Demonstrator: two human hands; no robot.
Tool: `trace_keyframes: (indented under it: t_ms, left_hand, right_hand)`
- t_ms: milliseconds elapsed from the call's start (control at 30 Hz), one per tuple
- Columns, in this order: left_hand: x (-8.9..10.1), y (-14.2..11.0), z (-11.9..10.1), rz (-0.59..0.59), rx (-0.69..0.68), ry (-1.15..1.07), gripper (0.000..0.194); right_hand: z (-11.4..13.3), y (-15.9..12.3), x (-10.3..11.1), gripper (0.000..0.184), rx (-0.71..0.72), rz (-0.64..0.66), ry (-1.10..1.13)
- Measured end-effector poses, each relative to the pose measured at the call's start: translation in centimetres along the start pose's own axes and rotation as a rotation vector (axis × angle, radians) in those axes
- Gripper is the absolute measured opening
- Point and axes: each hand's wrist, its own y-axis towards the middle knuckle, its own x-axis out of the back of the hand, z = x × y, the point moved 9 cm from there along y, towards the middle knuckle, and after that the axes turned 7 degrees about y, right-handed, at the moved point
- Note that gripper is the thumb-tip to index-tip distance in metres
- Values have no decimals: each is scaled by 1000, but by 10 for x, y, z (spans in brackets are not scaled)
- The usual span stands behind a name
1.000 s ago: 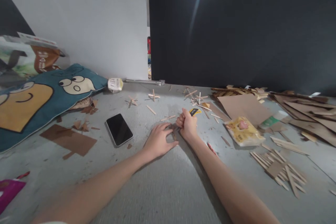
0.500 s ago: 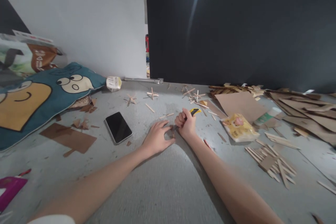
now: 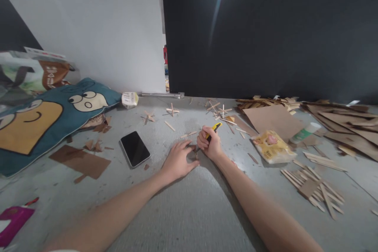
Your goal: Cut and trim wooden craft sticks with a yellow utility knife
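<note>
My right hand (image 3: pixel 209 142) is closed in a fist around a yellow and black utility knife (image 3: pixel 217 127), whose butt end rises from the top of the fist. Its blade end points down toward a small brown piece of cardboard (image 3: pixel 196 154) on the table. My left hand (image 3: pixel 179 159) rests on the tabletop, holding that piece between thumb and fingertips. Beyond the hands lie loose wooden sticks (image 3: pixel 189 134) and small crossed-stick pieces (image 3: pixel 172 110). The exact contact of blade and cardboard is too small to make out.
Left of my hands lie a black phone (image 3: pixel 135 149), a cardboard sheet (image 3: pixel 79 160) and a blue cushion (image 3: pixel 67 112). To the right are a yellow packet of tissues (image 3: pixel 273 146), a glue stick (image 3: pixel 305 132), a bundle of sticks (image 3: pixel 313 189) and stacked cardboard (image 3: pixel 348 126).
My right hand has tilted the knife, so its yellow end now stands more upright. The left hand stays around the small piece. The camera view has shifted slightly.
</note>
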Motion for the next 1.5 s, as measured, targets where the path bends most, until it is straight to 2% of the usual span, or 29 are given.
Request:
trace_keyframes:
  t_ms: [467,767,1000,1167,1333,1500]
  left_hand:
    - [6,0,-9,-22,-55,-7,45]
    - [3,-1,-7,-13,-48,1,44]
    - [4,0,-8,-19,-57,1,40]
    - [6,1,-11,-33,-62,4,46]
    - [7,1,-10,-59,-50,-23,45]
    - [3,2,-9,-18,-45,-4,45]
  right_hand:
    - [-5,7,16,44,-45,-85,68]
    - [-6,9,19,44,-53,-126,79]
    - [-4,4,14,46,-1,-137,57]
    - [0,4,13,47,35,-136,35]
    - [6,1,12,48,128,-149,18]
    - [8,-5,0,50,209,-126,-38]
